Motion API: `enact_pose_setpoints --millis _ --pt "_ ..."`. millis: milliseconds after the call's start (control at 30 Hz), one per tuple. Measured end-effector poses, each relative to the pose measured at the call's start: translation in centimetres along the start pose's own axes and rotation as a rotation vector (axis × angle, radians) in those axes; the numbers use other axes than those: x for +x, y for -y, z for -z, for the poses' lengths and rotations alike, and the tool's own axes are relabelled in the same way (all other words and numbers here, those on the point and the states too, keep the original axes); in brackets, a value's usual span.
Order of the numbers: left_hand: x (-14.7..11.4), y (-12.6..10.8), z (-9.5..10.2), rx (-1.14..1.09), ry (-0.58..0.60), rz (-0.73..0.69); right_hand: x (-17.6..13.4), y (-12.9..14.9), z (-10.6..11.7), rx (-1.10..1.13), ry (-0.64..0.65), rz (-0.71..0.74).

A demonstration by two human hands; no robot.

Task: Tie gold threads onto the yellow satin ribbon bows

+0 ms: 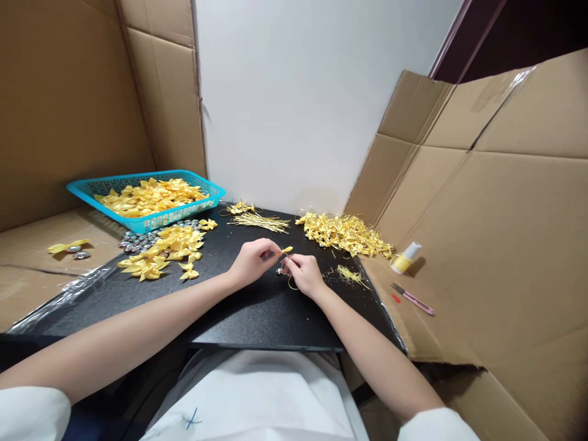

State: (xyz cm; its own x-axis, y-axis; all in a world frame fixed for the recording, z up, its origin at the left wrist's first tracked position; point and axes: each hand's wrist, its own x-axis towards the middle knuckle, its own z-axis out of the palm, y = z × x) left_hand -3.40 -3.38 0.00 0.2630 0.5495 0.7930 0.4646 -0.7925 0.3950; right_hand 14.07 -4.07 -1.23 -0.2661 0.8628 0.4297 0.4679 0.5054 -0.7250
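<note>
Over the middle of the black table (257,315), my left hand (255,262) pinches a small yellow ribbon bow (287,249). Close on its right, my right hand (304,273) is closed by the bow, fingertips together on a thin yellow cord (291,283) that loops down below them. A small shiny bead-like piece (279,271) shows between the hands; whether it is fixed to the cord I cannot tell. The fingers partly cover the bow.
A turquoise basket (142,222) of yellow bows stands back left, with loose bows (177,245) and silver pieces (138,241) before it. Gold strips (261,222) and a yellow pile (344,234) lie behind my hands. Right are thread scraps (351,275), a thread spool (404,260) and pink snips (416,300).
</note>
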Motion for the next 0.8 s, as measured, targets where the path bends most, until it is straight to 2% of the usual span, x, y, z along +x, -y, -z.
enact_pose_setpoints --millis 133,233,333,400,500,633,700,800 --pt "0.0 0.1 -0.1 0.026 0.064 -0.077 0.1 0.3 0.2 -0.088 -0.010 -0.021" --pt "0.2 0.4 0.1 0.085 0.027 -0.082 0.2 0.7 1.2 -0.120 -0.182 -0.054" --pt "0.2 0.7 0.2 0.117 0.031 -0.101 0.5 0.9 2.1 -0.062 -0.298 0.038" --pt "0.2 0.9 0.2 0.117 0.072 -0.129 0.7 0.9 2.1 -0.034 -0.252 0.123" --pt "0.1 1.2 0.1 0.103 0.143 -0.167 0.9 0.7 1.3 -0.009 -0.167 0.152" --pt "0.4 1.3 0.0 0.080 0.198 -0.146 1.0 0.7 0.7 0.021 -0.189 0.151" --pt "0.6 1.4 0.1 0.079 0.218 -0.115 1.3 0.8 0.9 0.105 -0.252 0.127" --pt "1.0 1.7 0.2 0.067 0.302 -0.080 2.0 1.0 1.8 0.295 -0.418 0.042"
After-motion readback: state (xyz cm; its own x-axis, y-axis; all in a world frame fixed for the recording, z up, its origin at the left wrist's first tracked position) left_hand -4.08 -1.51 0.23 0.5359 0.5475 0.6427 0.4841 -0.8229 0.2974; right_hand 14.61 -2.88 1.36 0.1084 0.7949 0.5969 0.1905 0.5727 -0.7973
